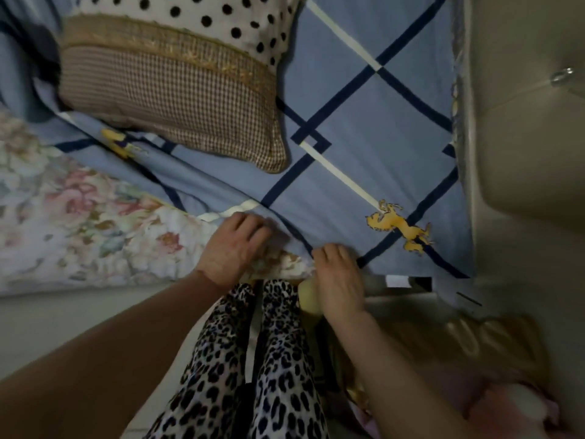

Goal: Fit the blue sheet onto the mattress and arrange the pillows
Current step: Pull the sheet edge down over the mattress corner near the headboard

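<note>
Two bare hands are seen at the near edge of the mattress, where the hem of the pale blue cotton sheet crossed by navy and cream bands (364, 128) meets the floral-printed mattress side (79, 223). The left hand (232, 245) is laid knuckles-up on the hem with fingers curled under the fabric, apparently pinching it; the right hand (340, 280) is curled over the edge just beside it, though whether cloth is gripped there cannot be told from the blur. The sheet lies directly ahead of both hands and already reaches the padded cream headboard (522, 153) on the right. Leftward along the near edge the hem runs slanted and rumpled, leaving the floral side bare, so the coming pull is judged to run left, the left hand being nearer. A brown houndstooth pillow with gold trim (171, 103) rests farther in, overlapped by a white black-dotted pillow (190, 14).
</note>
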